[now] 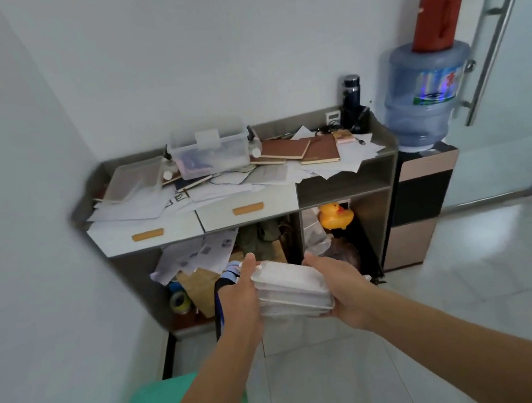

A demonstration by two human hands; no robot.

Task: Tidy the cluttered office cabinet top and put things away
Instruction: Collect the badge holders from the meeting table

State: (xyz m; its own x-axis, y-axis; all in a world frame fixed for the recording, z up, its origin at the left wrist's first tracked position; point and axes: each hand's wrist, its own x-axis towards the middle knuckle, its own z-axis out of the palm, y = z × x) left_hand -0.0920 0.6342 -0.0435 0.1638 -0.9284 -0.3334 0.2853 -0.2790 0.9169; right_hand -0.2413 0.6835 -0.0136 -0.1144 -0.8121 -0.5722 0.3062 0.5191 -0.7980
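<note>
My left hand [238,292] and my right hand [339,285] grip a stack of clear plastic containers [292,291] from both sides, held low in front of the cabinet's open lower shelves. The cabinet top [383,147] is cluttered with loose papers [221,187], brown notebooks [302,150], a clear lidded storage box [211,152] and a flat clear tray [133,180]. A dark bottle [352,91] stands at the back right corner.
Two white drawers [198,219] with orange handles sit under the top. The lower shelves hold papers, bags, tape rolls and a yellow rubber duck [335,215]. A water dispenser with a blue jug [423,93] stands to the right, beside a glass door [519,70]. A white wall runs along the left.
</note>
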